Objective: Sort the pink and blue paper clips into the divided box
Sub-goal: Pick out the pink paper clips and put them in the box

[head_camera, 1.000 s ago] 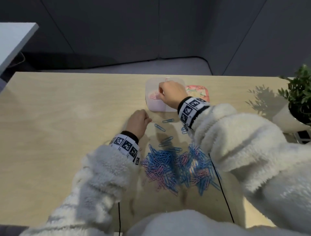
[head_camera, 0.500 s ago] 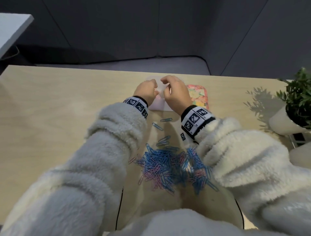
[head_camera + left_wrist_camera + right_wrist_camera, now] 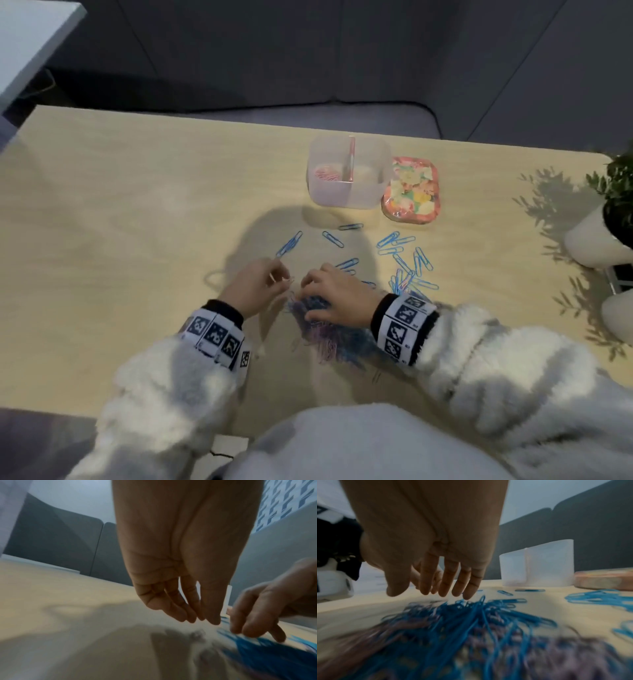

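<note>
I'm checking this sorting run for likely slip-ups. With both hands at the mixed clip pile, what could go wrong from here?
1. The tangled pink and blue paper clip pile may yield linked clips, so the right hand could lift a blue one along with a pink.
2. The translucent divided plastic box holds pink clips in its left compartment only; a mixed grab could contaminate it.
3. Loose blue paper clips lie scattered, so a sleeve might sweep them away.

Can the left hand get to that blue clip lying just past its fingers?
Probably yes. The left hand is open and holds nothing, and only bare table lies between it and the blue clip.
</note>
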{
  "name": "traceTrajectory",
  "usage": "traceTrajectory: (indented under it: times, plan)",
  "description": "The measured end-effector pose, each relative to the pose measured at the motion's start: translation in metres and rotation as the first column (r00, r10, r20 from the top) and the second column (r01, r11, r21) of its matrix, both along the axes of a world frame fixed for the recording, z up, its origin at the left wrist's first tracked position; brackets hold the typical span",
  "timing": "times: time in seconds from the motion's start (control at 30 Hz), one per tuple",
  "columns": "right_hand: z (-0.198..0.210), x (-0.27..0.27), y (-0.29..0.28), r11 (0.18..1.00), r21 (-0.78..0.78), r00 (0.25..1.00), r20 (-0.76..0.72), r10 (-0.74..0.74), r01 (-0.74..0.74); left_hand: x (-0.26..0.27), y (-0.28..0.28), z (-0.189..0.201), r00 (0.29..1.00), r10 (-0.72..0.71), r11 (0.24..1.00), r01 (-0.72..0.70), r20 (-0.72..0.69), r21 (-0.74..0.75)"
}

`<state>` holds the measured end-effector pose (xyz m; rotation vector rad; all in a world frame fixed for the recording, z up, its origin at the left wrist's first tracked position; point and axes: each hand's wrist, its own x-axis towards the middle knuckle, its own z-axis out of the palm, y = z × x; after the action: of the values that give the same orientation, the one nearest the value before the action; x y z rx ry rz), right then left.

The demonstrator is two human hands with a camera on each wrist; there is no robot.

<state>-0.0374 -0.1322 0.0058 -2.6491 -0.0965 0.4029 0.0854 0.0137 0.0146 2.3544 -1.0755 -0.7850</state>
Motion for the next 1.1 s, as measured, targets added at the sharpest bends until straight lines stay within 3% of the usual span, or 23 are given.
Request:
traceTrajectory:
  times: [0.07,0.13,0.4,0.53,0.63,0.7,0.83,1.0,1.1]
  plan:
    - [-0.006,-0.013,0.001,0.992,-0.088,0.995,0.024,0.093,-0.091,-0.013,0.015,-0.013,1.0,0.026,0.999,-0.026,0.0,0.024]
    - [-0.013,-0.023,-0.005,0.986,-0.145,0.991,0.09,0.099,-0.085,-0.023,0.024,-0.022,0.996,0.093,0.996,-0.093,0.008,0.0]
    - [-0.014,-0.048,-0.037,0.963,-0.078,0.939,0.254,-0.232,0.259,-0.042,0.027,-0.026,0.981,0.173,0.985,-0.17,0.092,-0.037]
    - [-0.004,-0.045,-0.007,0.976,-0.142,0.949,0.293,-0.115,0.163,-0.049,0.026,-0.026,0.979,0.16,0.987,-0.158,0.123,-0.023]
    - [-0.003,-0.044,0.025,0.969,-0.245,0.983,0.179,0.027,0.019,-0.053,0.027,-0.024,0.982,0.148,0.989,-0.147,0.114,-0.015]
    - [-0.003,-0.044,0.04,0.94,-0.339,0.996,0.093,0.003,0.029,-0.057,0.031,-0.022,0.984,0.161,0.987,-0.159,0.071,-0.037]
    - [-0.008,-0.038,0.053,0.91,-0.406,0.991,0.131,-0.035,0.085,-0.072,0.043,-0.024,0.99,0.14,0.989,-0.139,0.013,-0.057]
    - [-0.015,-0.037,0.055,0.89,-0.45,0.992,0.125,-0.019,0.073,-0.088,0.044,-0.029,0.988,0.124,0.992,-0.121,0.089,-0.046]
    - [-0.012,-0.037,0.055,0.896,-0.428,0.978,0.206,-0.035,0.122,-0.088,0.039,-0.027,0.987,0.084,0.996,-0.083,0.136,-0.013]
